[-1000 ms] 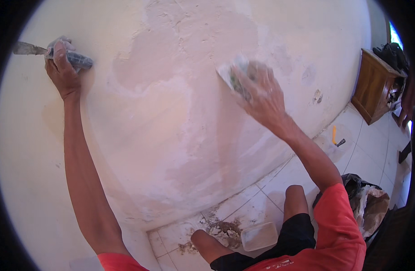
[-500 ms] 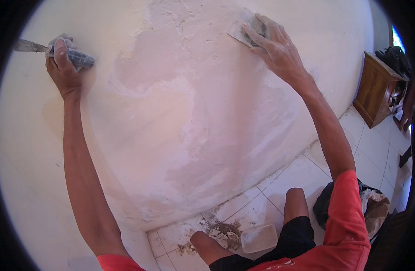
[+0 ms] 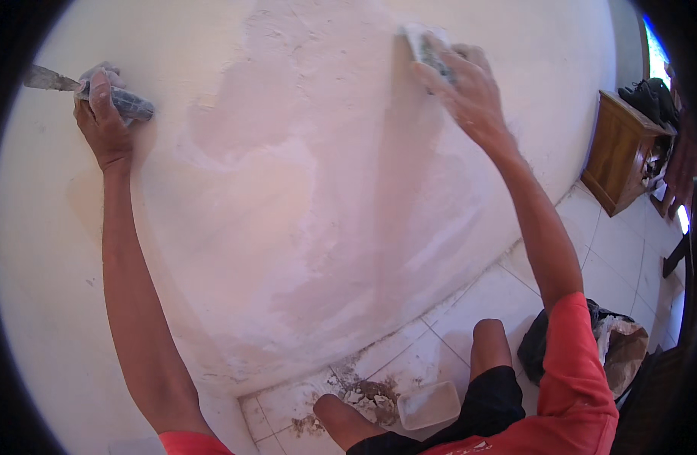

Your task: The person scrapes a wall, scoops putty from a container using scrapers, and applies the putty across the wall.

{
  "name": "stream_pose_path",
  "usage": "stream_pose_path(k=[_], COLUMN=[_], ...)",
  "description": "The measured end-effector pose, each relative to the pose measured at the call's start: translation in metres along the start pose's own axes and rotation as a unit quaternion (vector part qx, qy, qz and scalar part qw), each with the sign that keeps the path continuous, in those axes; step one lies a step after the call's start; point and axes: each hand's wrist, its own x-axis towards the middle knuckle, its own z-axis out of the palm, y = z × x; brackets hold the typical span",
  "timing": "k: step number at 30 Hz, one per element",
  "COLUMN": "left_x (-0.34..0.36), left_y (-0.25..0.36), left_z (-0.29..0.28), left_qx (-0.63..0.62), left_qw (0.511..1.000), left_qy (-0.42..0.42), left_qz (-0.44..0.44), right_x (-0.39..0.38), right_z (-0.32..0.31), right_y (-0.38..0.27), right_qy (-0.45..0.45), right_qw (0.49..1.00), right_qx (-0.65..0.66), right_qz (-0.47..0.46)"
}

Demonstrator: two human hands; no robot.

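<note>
My left hand, high on the left, grips the dark, dust-coated handle of a scraper, its stained metal blade pointing left. This hand rests against the pale wall. Higher on the right, my right hand is wrapped over a flat white-and-greenish pad, pressed to the wall near the upper part of a patchy pinkish plastered area. The pad is partly hidden by my fingers and slightly blurred.
Below are tiles with crumbled debris, a translucent plastic container by my knees, and a dark bag with crumpled paper at lower right. A wooden cabinet with dark shoes on top stands at the right, near dark furniture.
My right hand with the pad has moved up and right from the middle of the patch, then shifted slightly left. My left hand has stayed almost in place with the scraper.
</note>
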Motion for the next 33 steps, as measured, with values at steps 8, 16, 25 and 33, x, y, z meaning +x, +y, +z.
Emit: stream_pose_path(k=[8, 16, 25, 33], left_x=[0.004, 0.0, 0.006, 0.005], left_y=[-0.003, -0.006, -0.015, -0.017], left_z=[-0.007, -0.005, -0.01, -0.015], left_qx=[0.012, -0.02, 0.013, 0.021], left_qw=[0.999, 0.999, 1.0, 0.999], left_qy=[-0.004, -0.001, -0.007, -0.012], left_qz=[0.03, -0.046, 0.018, 0.028], right_x=[-0.088, -0.047, -0.09, -0.073], right_z=[0.02, -0.009, 0.013, -0.03], right_y=[-0.008, 0.023, 0.01, 0.02], right_qy=[-0.018, 0.016, -0.042, -0.05], right_qw=[0.98, 0.996, 0.989, 0.985], right_qx=[-0.06, -0.066, -0.087, -0.068], right_qz=[-0.189, -0.053, -0.114, -0.147])
